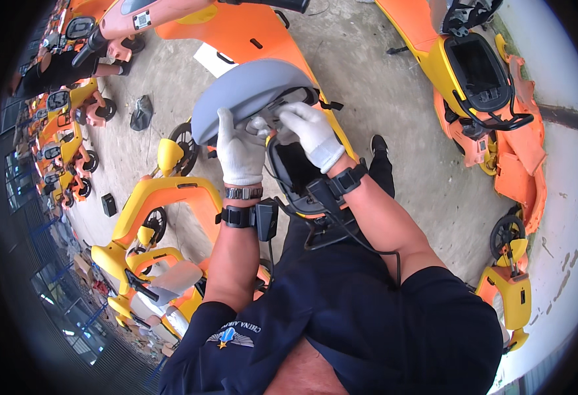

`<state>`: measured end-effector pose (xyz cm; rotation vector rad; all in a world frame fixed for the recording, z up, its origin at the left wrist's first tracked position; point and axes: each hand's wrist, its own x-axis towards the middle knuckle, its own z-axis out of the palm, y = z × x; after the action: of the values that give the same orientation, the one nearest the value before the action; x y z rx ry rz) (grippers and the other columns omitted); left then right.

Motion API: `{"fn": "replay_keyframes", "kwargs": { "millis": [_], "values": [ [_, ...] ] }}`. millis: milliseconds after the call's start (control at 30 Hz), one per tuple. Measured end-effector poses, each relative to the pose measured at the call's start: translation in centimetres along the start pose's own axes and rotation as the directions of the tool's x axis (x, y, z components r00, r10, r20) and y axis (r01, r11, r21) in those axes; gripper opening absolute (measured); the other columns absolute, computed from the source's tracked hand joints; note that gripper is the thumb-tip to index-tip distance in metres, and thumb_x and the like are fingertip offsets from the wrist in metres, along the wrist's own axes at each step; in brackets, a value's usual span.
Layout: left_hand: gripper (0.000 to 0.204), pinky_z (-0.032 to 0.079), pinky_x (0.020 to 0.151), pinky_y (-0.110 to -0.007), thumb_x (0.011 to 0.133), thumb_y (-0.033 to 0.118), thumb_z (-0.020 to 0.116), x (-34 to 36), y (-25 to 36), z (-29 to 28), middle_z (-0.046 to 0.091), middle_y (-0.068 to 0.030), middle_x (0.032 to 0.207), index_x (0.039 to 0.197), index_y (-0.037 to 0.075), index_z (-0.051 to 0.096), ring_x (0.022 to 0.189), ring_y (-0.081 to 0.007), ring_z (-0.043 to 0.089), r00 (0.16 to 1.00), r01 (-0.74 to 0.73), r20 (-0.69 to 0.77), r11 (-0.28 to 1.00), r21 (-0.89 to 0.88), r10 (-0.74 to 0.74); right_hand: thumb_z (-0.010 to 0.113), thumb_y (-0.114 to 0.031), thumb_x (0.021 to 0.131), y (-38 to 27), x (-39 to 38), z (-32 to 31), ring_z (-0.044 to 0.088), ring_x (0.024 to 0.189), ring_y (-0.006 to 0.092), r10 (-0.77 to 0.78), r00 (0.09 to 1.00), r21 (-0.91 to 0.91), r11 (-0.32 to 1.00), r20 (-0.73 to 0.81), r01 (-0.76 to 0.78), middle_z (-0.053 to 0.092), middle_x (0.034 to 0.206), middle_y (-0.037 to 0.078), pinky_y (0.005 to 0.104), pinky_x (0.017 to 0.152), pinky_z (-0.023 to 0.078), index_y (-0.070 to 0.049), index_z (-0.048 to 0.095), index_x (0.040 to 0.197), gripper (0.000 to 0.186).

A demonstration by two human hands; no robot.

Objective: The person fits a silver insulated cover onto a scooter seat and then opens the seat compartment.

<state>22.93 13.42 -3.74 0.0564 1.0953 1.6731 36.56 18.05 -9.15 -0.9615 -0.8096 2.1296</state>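
A grey padded seat (249, 89) is raised and tilted over an open storage compartment (292, 171) on an orange and yellow scooter (256, 33). My left hand (239, 148), in a white glove, grips the seat's near left side, thumb along its edge. My right hand (312, 135), also gloved, has its fingers bent and pressed together at the silver fittings (262, 125) on the seat's underside; what exactly they hold is hidden. Dark straps with small boxes sit on both wrists, with cables hanging from them.
Yellow and orange scooters stand at the lower left (131, 217), right (467, 79) and in a far-left row. Orange panels (519, 178) lean along the white wall (565, 276). A dark bag (140, 112) lies on the concrete floor (341, 59). A person in black (61, 69) is at the upper left.
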Motion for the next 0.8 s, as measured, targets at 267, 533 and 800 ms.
{"fn": "replay_keyframes", "kwargs": {
  "millis": [267,533,800],
  "values": [
    [0.037,0.051,0.070,-0.033,0.096,0.039,0.057,-0.3,0.3,0.9,0.066,-0.0073,0.102,0.116,0.008,0.056,0.084,-0.0212,0.064,1.000,0.005,-0.018,0.989,0.150,-0.002,0.065,-0.019,0.080,5.8,5.9,-10.5,0.058,0.107,0.0405,-0.366,0.910,-0.826,0.561,-0.196,0.048,0.062,0.111,0.021,0.0408,0.093,0.046,-0.002,0.056,0.117,0.042],
    [0.026,0.051,0.066,-0.032,0.095,0.033,0.060,-1.7,-0.9,1.0,0.066,-0.0030,0.095,0.109,0.011,0.060,0.074,-0.0161,0.060,1.000,0.010,-0.011,0.994,0.109,-0.009,0.057,-0.025,0.088,4.7,7.4,-10.0,0.062,0.099,0.0365,-0.238,0.968,-0.945,0.326,-0.079,0.003,0.066,0.103,0.018,0.0434,0.085,0.049,-0.008,0.064,0.100,0.022],
    [0.038,0.047,0.093,-0.044,0.097,0.023,0.055,0.2,-4.0,2.6,0.057,-0.0108,0.127,0.130,0.005,0.050,0.116,-0.0287,0.054,0.976,-0.045,0.215,0.950,0.310,-0.024,0.055,-0.022,0.089,2.3,6.6,-8.5,0.061,0.097,0.0371,-0.237,0.972,-0.956,0.286,0.001,0.071,0.065,0.101,0.017,0.0461,0.082,0.049,-0.010,0.061,0.101,0.018]
  ]
}}
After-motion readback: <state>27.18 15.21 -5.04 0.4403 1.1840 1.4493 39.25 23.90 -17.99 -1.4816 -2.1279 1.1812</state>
